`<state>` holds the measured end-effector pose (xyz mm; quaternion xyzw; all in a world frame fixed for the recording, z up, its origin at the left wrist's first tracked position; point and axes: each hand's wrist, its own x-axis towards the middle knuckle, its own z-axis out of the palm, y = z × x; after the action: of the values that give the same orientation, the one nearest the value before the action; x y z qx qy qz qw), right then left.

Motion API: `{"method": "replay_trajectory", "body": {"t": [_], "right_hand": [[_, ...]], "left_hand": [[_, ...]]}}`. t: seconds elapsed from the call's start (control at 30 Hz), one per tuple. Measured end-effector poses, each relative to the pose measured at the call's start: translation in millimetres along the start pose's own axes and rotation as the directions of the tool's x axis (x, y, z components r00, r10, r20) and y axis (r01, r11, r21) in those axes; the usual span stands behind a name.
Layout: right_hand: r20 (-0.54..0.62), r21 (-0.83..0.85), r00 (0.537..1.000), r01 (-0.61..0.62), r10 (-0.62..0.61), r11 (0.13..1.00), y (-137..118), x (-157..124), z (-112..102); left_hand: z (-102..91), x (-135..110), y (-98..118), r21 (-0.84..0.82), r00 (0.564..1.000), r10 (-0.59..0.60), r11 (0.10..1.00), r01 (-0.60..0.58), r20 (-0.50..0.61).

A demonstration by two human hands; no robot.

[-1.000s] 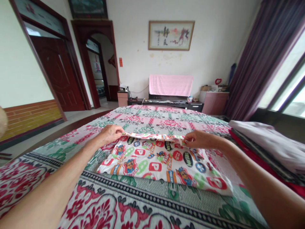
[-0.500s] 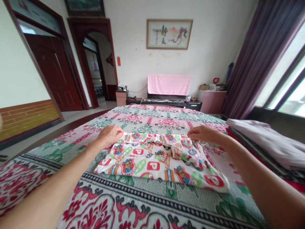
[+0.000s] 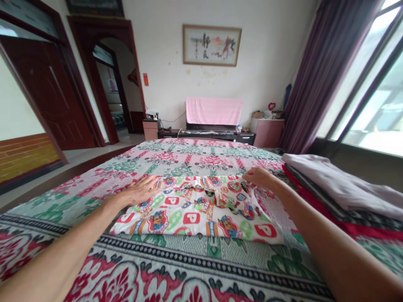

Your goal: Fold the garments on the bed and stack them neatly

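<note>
A folded white cloth printed with cartoon dogs point(image 3: 195, 212) lies on a bed covered by a red and green flowered spread point(image 3: 195, 157). My left hand point(image 3: 140, 189) rests flat on the cloth's far left corner, fingers stretched out and open. My right hand point(image 3: 260, 176) lies on the cloth's far right corner, fingers pressed down on the fabric; it looks open. The cloth's far edge is folded over and a little rumpled between my hands.
A stack of folded bedding point(image 3: 340, 195), pale purple over red, lies along the bed's right side. Past the bed stand a low dark cabinet with a pink cloth point(image 3: 214, 111) over it and a pink cabinet point(image 3: 267, 131). Dark doors at left, curtains and window at right.
My hands let go of the far edge they pinched and now lie flat on the cloth. The lifted edge has dropped onto the cloth. The camera has turned slightly rightward.
</note>
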<state>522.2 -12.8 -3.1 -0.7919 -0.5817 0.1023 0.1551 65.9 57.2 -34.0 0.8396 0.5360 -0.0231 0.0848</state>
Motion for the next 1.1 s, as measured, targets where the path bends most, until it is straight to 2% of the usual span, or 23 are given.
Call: {"method": "replay_trajectory", "body": {"t": [0.17, 0.33, 0.43, 0.5, 0.53, 0.6, 0.63, 0.7, 0.77, 0.8, 0.83, 0.97, 1.1], "right_hand": [[-0.080, -0.091, 0.996, 0.021, -0.029, 0.996, -1, 2, 11], [-0.098, -0.129, 0.991, 0.076, -0.089, 0.989, -3, -4, 19], [-0.098, -0.155, 0.990, 0.088, -0.104, 0.984, -4, -6, 19], [-0.146, -0.177, 0.984, 0.076, -0.103, 0.981, -9, -9, 15], [-0.161, -0.175, 0.980, 0.092, -0.121, 0.980, -14, -12, 12], [-0.110, -0.129, 0.964, 0.227, -0.242, 0.965, -30, -21, 3], [-0.024, -0.073, 0.940, 0.339, -0.341, 0.938, -40, -27, -2], [0.211, 0.081, 0.823, 0.522, -0.527, 0.849, -61, -41, -8], [0.395, 0.159, 0.692, 0.596, -0.604, 0.787, -77, -55, -8], [0.439, 0.142, 0.663, 0.616, -0.607, 0.775, -83, -60, -6], [0.454, 0.101, 0.660, 0.629, -0.598, 0.771, -86, -63, -3], [0.381, -0.059, 0.739, 0.620, -0.556, 0.783, -84, -63, 9], [0.360, 0.046, 0.746, 0.585, -0.560, 0.810, -79, -60, 4]], "left_hand": [[-2.1, -2, 3, 0.002, 0.999, -0.027, 1.000, 0.026, 0.040], [-5.6, -5, 6, 0.016, 0.996, -0.039, 0.999, 0.037, 0.078], [-7.5, -6, 8, 0.021, 0.995, -0.040, 0.999, 0.038, 0.091], [-7.6, -6, 7, 0.018, 0.995, -0.041, 0.999, 0.040, 0.096], [-7.4, -5, 7, 0.015, 0.994, -0.042, 0.999, 0.041, 0.097], [-6.7, -5, 5, 0.013, 0.995, -0.043, 0.999, 0.042, 0.092], [-6.2, -5, 5, 0.010, 0.995, -0.041, 0.999, 0.041, 0.085], [-5.2, -4, 3, 0.004, 0.997, -0.030, 1.000, 0.029, 0.072], [-4.5, -4, 2, 0.000, 0.998, -0.012, 1.000, 0.012, 0.056], [-4.3, -4, 2, 0.000, 0.999, -0.006, 1.000, 0.006, 0.048], [-4.3, -4, 3, 0.003, 0.999, -0.001, 1.000, 0.001, 0.039], [-5.8, -6, 7, 0.006, 1.000, -0.006, 1.000, 0.006, -0.005], [-7.3, -7, 9, -0.002, 1.000, -0.026, 1.000, 0.026, -0.003]]}}
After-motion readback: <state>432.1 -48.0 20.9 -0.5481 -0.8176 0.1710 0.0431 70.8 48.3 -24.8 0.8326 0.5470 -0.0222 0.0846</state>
